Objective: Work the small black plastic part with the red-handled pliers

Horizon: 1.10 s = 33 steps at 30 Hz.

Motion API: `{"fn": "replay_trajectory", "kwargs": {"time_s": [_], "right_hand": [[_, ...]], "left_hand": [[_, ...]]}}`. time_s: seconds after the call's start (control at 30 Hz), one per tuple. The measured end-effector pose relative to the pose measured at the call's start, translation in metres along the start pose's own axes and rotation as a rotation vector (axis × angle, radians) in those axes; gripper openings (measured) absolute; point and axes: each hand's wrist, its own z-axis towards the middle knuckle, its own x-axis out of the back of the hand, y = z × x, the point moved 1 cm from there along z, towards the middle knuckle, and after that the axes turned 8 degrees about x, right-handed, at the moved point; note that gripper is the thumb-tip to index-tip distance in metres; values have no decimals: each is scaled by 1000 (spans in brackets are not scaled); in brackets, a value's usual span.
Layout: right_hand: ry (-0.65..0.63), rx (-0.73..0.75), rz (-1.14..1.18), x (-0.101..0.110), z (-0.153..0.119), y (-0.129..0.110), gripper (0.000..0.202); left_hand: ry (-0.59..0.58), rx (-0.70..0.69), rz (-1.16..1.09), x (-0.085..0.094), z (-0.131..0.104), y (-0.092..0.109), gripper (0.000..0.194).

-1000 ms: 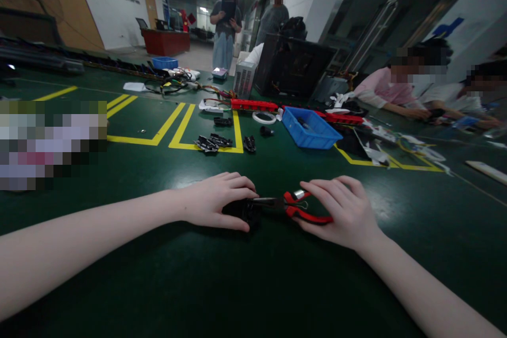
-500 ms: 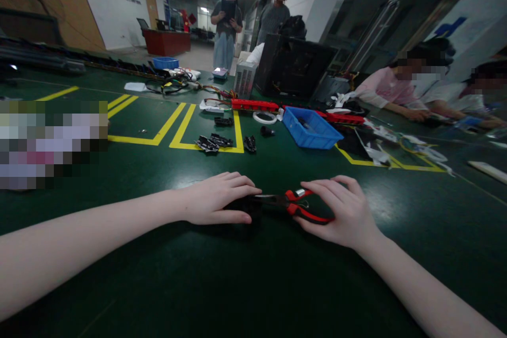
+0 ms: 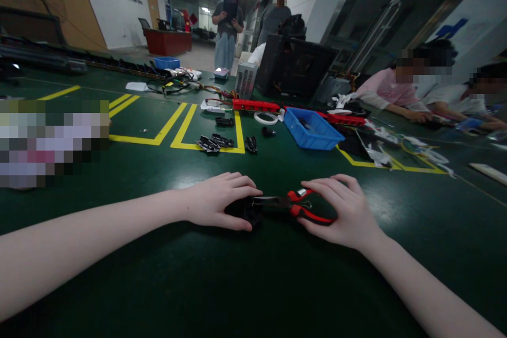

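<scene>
One bare left hand, about half open, with thumb and fingers parted around a small black, plastic-looking part. One bare right hand, curled around the splayed red-and-black handles of slim-nosed metal pliers. Part at the plier tips, on or just above the tabletop and half lost in shadow; impossible to tell whether clamped in the nose or only touched.

Main risk, by judgement: a slip of the metal nose off the dark part, straight toward the left fingertips, from a weak bite or a sudden pull. Also possible: a crack in the part from twisting, a skid across the smooth top from too light a hold, or a misplaced bite from poor sight of the tips.

Underneath, a dark green tabletop with soft glare and yellow tape lines. Farther out, a cluster of jagged black pieces, a white ring, a shallow blue plastic tray and a long red slotted strip. Beyond, a big black boxy case beside a grey vented metal box. In the room, two standing people, a seated person in pink at right, a reddish desk and bright ceiling panels.
</scene>
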Motion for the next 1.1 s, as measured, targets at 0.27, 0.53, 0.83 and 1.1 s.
{"fn": "replay_trajectory", "kwargs": {"time_s": [0.27, 0.53, 0.83, 1.1], "right_hand": [[-5, -19, 27, -5, 0, -3, 50], [29, 13, -52, -1, 2, -9, 49], [36, 27, -75, -1, 2, -9, 48], [34, 27, -57, 0, 4, -11, 45]], "left_hand": [[33, -15, -8, -1, 0, 0, 63], [23, -28, 0, 0, -1, 1, 58], [1, -19, 18, 1, -1, 1, 57], [3, -22, 55, -1, -2, 0, 66]]}}
